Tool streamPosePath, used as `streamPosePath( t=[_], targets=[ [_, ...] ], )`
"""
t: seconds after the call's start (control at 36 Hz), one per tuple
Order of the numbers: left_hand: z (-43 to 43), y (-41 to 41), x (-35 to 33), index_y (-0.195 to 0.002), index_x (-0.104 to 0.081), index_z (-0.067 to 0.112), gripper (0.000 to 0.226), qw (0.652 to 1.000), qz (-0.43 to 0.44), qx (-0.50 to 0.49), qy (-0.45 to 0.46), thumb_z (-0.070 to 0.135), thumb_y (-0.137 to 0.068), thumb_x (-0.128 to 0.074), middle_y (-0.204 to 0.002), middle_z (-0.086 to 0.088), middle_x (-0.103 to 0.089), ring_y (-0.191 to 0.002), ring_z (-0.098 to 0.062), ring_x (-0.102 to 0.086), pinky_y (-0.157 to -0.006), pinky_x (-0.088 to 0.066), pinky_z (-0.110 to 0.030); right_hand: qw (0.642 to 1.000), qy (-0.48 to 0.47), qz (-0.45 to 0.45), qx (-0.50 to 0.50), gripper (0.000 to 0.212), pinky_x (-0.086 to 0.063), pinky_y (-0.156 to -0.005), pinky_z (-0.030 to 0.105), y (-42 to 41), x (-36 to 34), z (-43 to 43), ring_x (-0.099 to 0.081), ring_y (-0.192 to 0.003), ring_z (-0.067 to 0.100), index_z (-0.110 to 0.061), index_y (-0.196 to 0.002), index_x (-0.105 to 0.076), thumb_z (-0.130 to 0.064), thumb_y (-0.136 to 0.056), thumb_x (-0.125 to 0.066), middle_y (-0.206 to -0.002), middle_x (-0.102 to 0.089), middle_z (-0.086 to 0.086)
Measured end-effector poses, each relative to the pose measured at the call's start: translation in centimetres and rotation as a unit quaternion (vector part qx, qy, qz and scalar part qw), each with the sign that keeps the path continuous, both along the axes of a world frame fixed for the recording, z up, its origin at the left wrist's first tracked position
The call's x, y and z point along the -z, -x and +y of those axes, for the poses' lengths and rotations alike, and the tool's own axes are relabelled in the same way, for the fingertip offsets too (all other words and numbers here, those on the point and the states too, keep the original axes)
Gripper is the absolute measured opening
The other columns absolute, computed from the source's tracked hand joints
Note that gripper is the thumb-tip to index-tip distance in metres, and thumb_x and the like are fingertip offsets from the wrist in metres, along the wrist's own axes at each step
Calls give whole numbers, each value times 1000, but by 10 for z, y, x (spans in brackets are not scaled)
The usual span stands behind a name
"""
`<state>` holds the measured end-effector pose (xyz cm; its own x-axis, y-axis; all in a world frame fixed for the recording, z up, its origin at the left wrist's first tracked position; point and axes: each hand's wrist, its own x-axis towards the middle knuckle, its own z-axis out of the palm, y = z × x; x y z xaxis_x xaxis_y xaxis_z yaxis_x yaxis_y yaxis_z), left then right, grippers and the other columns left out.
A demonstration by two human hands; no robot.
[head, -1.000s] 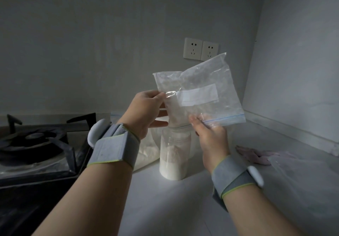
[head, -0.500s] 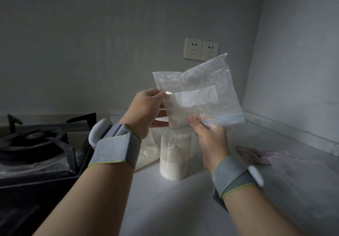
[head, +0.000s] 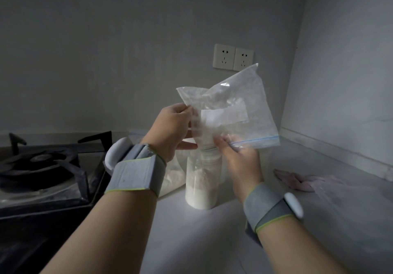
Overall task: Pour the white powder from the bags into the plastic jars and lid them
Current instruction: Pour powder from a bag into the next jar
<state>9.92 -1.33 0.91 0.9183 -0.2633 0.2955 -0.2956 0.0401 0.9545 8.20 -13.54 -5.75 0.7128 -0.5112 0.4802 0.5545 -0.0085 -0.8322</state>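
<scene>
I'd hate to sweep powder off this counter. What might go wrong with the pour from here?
The bag has a mouth wider than the jar; its zip edge juts right past the rim, so powder may land on the counter.
The left hand and right hand both hold the bag; nothing steadies the jar, so a nudge may tip it.

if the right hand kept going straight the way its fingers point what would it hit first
The right hand points up and away, and it pinches the zip bag near its blue seal line, so the bag comes first. Behind that, likely the wall sockets, though depth is unclear.
</scene>
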Motion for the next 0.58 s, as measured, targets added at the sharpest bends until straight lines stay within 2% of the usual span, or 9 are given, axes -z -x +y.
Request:
streamPosePath(
  t=[0.06,0.14,0.25,0.42,0.58],
  targets=[
    [0,-1,0,-84,-57,17,29,1000,-7,-9,-3,23,-102,-35,-81,-4,-62,-68,-19,-62,-73,-55,-40,1000,2,-8,20,19,-45,-57,13,-1,-1,-1,-54,-57,0,-13,-62,-64,-5,-79,-69,-64,-60,-4],
    [2,-1,0,-83,-57,17,29,1000,-5,-14,-4,23,-103,-35,-81,-2,-64,-68,-17,-64,-77,-54,-41,999,-15,-31,27,27,-42,-54,8,0,-2,-5,-51,-50,-6,-16,-57,-62,-2,-79,-68,-57,-57,-11],
    [0,0,1,-83,-57,16,30,1000,-6,2,1,23,-102,-35,-79,-4,-61,-68,-19,-62,-71,-54,-37,1000,-5,-12,6,24,-44,-55,10,1,0,-2,-54,-53,-3,-15,-58,-62,-4,-79,-70,-60,-59,-6],
    [3,-1,2,-86,-59,16,28,1000,-2,-15,-12,23,-102,-36,-81,-3,-66,-71,-20,-66,-85,-52,-47,999,-25,-27,8,26,-44,-54,7,0,-1,-3,-54,-50,-7,-16,-58,-63,-1,-79,-69,-49,-60,-15],
    [3,-1,1,-90,-60,15,29,1000,6,-8,-9,25,-102,-36,-87,-6,-67,-76,-22,-67,-78,-54,-44,999,-26,-35,17,26,-43,-53,8,1,-1,-4,-53,-49,-7,-16,-58,-62,-2,-80,-68,-48,-59,-15]
  ],
)
